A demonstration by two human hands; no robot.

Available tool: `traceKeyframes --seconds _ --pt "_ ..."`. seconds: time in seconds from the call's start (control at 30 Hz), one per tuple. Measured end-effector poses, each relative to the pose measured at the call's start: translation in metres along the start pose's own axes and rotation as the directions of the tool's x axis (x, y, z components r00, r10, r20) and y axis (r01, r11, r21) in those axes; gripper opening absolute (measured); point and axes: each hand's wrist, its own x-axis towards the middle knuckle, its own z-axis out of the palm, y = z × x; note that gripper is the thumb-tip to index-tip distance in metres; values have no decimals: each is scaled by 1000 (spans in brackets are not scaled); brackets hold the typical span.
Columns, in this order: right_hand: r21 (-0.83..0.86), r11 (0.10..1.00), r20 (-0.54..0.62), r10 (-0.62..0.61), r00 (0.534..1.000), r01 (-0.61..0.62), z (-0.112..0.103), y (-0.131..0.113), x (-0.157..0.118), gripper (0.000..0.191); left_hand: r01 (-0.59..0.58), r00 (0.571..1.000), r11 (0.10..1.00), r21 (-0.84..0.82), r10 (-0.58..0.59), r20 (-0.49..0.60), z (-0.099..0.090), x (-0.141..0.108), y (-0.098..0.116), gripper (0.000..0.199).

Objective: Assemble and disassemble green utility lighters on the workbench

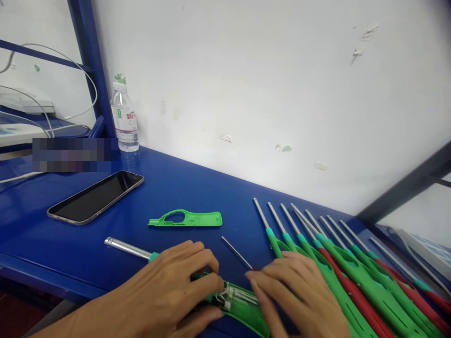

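Note:
An opened green utility lighter (246, 321) lies low in the view, its clear fuel tank (241, 295) and thin white wiring exposed. My left hand (176, 286) is closed around its middle, and the lighter's metal tube (128, 248) sticks out to the left. At the lighter's right end is my right hand (299, 291), fingers bent together; what their tips grip is hidden. A thin screwdriver (237, 252) points away up-left, its dark red end disappearing by the right fingertips. Beyond the hands rests the loose green half-shell (204, 219), inner side up.
Several green and red lighters (338, 253) lie in a row at right, tubes toward the wall (246, 94). A phone (97, 196) and water bottle (125, 119) occupy the left of the blue table (169, 178). White cables (95, 89) hang by the blue frame.

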Motion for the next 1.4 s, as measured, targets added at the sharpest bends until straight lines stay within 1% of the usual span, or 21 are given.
traceKeyframes --seconds 0.03,0.1,0.13,0.17,0.27,0.33,0.4,0.43,0.47,0.53,0.57,0.63,0.7,0.8,0.9,1.0,1.1,1.2,1.27,1.33,1.4 --pt "29 1000 18 -10 1000 10 2 -2 1 21 0 1000 1000 5 0 -3 0 0 1 34" --pt "69 998 24 -16 1000 14 7 -5 1 19 10 1000 1000 12 -10 -22 0 2 5 24" --pt "80 997 22 -14 1000 12 9 -6 0 19 18 999 1000 24 -17 -44 0 2 7 17" --pt "88 996 19 -13 1000 11 11 -7 0 18 23 997 999 40 -20 -76 0 3 8 15" --pt "92 996 25 -6 1000 4 14 -8 0 19 15 985 994 107 3 -172 -4 5 3 32" --pt "91 996 26 4 1000 -6 14 -7 0 20 33 982 982 187 4 -191 -7 5 -12 41" --pt "90 996 22 11 1000 -12 13 -7 0 20 129 980 947 293 -76 -183 -10 4 -35 44" --pt "89 996 18 8 1000 -10 14 -7 0 19 183 975 930 319 -129 -184 -12 3 -48 41" --pt "85 996 15 6 1000 -8 14 -7 0 19 231 967 913 337 -178 -182 -15 1 -61 37" --pt "79 997 15 12 1000 -14 14 -7 -1 18 290 956 891 351 -249 -156 -20 -2 -82 45" --pt "76 997 18 19 1000 -20 15 -7 -1 19 302 953 887 350 -273 -132 -23 -3 -90 50" --pt "67 997 33 44 998 -46 16 -7 -1 20 312 949 889 336 -304 -78 -28 -5 -100 55" --pt "52 995 64 78 995 -82 17 -5 -2 19 320 945 893 316 -324 -42 -31 -5 -102 57" --pt "13 992 102 121 987 -123 18 0 -5 17 340 938 892 298 -342 -48 -30 -6 -102 59" --pt "-80 990 122 124 985 -114 18 6 -9 19 343 939 896 281 -337 -69 -25 -8 -104 55" --pt "-146 985 125 111 986 -92 16 8 -11 23 317 948 911 262 -311 -67 -25 -9 -104 50" --pt "-139 987 53 87 995 -79 13 7 -8 20 304 953 917 258 -290 -89 -29 -6 -99 46" --pt "-135 986 -94 90 991 -103 9 1 -3 21 312 949 914 259 -283 -141 -32 -3 -89 46" --pt "-131 980 -239 118 964 -152 8 -4 1 23 310 947 916 253 -276 -162 -31 -3 -80 50" --pt "-113 969 -358 166 919 -219 7 -9 3 23 307 949 921 240 -277 -152 -28 -4 -72 53" --pt "-101 957 -411 210 887 -273 7 -14 4 23 311 949 922 229 -289 -127 -24 -7 -68 55"
